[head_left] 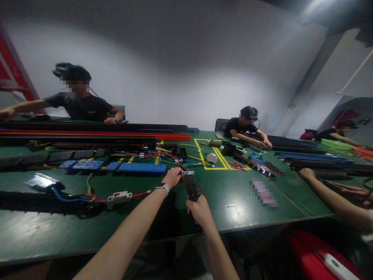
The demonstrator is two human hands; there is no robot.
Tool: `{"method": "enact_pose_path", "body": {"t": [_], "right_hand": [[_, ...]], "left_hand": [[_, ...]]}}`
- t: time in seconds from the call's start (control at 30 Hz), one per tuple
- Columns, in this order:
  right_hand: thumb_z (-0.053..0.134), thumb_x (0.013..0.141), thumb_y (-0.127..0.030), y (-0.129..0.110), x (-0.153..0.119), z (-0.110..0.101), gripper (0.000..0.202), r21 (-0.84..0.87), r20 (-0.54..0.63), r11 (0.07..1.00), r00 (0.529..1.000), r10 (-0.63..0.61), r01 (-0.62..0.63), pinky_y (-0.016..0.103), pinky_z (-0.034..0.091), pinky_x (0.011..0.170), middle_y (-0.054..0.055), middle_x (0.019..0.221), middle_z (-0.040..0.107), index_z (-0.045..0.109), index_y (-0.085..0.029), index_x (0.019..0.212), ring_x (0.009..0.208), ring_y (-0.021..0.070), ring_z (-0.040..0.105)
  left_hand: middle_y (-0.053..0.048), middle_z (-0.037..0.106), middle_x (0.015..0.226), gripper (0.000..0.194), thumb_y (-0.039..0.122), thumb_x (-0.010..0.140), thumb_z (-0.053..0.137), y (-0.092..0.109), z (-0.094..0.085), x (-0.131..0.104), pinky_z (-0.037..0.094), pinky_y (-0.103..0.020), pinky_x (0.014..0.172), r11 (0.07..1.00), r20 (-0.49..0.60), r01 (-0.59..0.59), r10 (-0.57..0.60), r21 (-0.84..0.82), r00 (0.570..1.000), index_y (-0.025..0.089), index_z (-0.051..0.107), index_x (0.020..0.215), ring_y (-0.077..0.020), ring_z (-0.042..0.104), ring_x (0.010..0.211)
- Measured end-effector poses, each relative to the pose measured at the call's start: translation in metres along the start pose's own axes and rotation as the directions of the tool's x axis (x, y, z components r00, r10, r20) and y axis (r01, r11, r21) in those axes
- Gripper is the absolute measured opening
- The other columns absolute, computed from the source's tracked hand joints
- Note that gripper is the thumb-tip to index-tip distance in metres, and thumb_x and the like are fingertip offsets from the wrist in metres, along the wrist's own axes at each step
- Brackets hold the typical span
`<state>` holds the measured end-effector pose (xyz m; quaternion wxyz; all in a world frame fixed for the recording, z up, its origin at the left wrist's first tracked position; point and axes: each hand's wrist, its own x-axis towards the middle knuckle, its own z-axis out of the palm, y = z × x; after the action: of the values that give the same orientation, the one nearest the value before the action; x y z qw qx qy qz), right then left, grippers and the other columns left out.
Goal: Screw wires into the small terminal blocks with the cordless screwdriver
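My right hand [198,209] is wrapped round the handle of a black power screwdriver [191,187], which points away from me. At its tip is a small white and blue part [189,173]. My left hand [174,177], with a watch on the wrist, is closed beside the tip and holds the near side of that small part. Just to the left lies a blue socket strip [142,167], and wires [169,155] in red, yellow, blue and green run behind my hands. The exact contact of tip and part is too small to tell.
Green table [221,217]; at left a white breaker [119,197] with wires and a black strip [43,202]. An orange bar [175,137] lies behind. Another breaker [212,158] sits within yellow tape. People work across the table; another person's arm [335,194] reaches in from the right.
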<state>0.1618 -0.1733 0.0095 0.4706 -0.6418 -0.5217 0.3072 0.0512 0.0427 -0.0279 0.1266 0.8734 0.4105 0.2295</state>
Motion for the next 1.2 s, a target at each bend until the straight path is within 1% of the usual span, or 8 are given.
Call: {"method": "enact_pose_path", "body": {"t": [0.13,0.27,0.47,0.6,0.83,1.03,1.2], "right_hand": [[0.051,0.069,-0.018,-0.0005,-0.0001,-0.0003,0.013,-0.006,-0.016,1.0,1.0,-0.001,0.001,0.023,0.036,0.052,0.0,0.055,0.062,0.063,-0.017,0.075,0.054,0.0162,0.057],[0.052,0.07,-0.018,-0.0006,-0.0001,-0.0016,0.013,0.004,-0.003,1.0,1.0,0.001,-0.001,0.023,0.037,0.051,0.0,0.057,0.063,0.063,-0.018,0.076,0.052,0.0164,0.058],[0.05,0.071,-0.018,0.0058,0.0017,-0.0017,0.012,-0.004,0.015,1.0,1.0,-0.025,0.026,0.023,0.038,0.051,0.0,0.057,0.063,0.062,-0.018,0.076,0.054,0.0165,0.06],[0.05,0.072,-0.019,0.0087,0.0019,-0.0009,0.013,-0.012,0.004,0.999,0.999,-0.041,0.041,0.023,0.038,0.051,0.0,0.058,0.063,0.062,-0.018,0.077,0.055,0.0164,0.06],[0.05,0.072,-0.019,0.0071,0.0011,-0.001,0.014,0.016,0.003,1.0,1.0,-0.019,0.019,0.023,0.038,0.051,0.0,0.058,0.063,0.062,-0.017,0.079,0.054,0.0163,0.061],[0.05,0.072,-0.019,0.0064,0.0018,-0.0028,0.014,-0.016,0.029,1.0,1.0,0.001,0.0,0.022,0.038,0.051,0.0,0.058,0.063,0.062,-0.017,0.078,0.054,0.0154,0.06],[0.051,0.074,-0.019,0.0068,0.0014,-0.0036,0.013,-0.039,0.035,0.999,0.999,-0.013,0.015,0.022,0.037,0.052,0.0,0.059,0.063,0.062,-0.017,0.08,0.056,0.0153,0.06]], "left_hand": [[-0.007,0.068,0.103,0.018,0.026,0.09,0.052,0.0016,-0.0002,0.0009,0.041,-0.034,0.092,1.0,0.01,0.02,-0.02,0.017,1.0,0.023,0.066,0.101,-0.0221,0.058,0.102],[-0.006,0.068,0.104,0.019,0.026,0.09,0.051,0.0012,-0.0003,0.0005,0.041,-0.033,0.091,1.0,0.001,0.001,-0.001,-0.005,1.0,0.024,0.066,0.103,-0.0217,0.058,0.101],[-0.007,0.069,0.103,0.019,0.027,0.09,0.052,0.0007,0.0003,-0.0004,0.041,-0.033,0.089,1.0,-0.008,0.001,-0.001,-0.006,1.0,0.025,0.066,0.102,-0.0221,0.059,0.1],[-0.006,0.069,0.102,0.018,0.027,0.09,0.051,0.0006,0.0011,0.0002,0.041,-0.033,0.088,1.0,-0.013,-0.004,0.004,-0.001,1.0,0.025,0.066,0.1,-0.0221,0.059,0.099],[-0.006,0.068,0.103,0.019,0.027,0.09,0.053,0.0,0.0004,0.0008,0.041,-0.033,0.089,1.0,-0.002,-0.007,0.007,-0.004,1.0,0.024,0.066,0.103,-0.0222,0.058,0.1],[-0.005,0.069,0.103,0.018,0.028,0.09,0.053,-0.0011,0.0028,0.0007,0.041,-0.031,0.089,1.0,-0.011,-0.02,0.02,-0.015,1.0,0.025,0.066,0.103,-0.0207,0.059,0.1],[-0.005,0.069,0.103,0.019,0.027,0.09,0.053,-0.004,0.0056,0.0014,0.041,-0.031,0.089,1.0,-0.026,-0.029,0.029,0.007,0.999,0.025,0.066,0.103,-0.021,0.059,0.099]]}}
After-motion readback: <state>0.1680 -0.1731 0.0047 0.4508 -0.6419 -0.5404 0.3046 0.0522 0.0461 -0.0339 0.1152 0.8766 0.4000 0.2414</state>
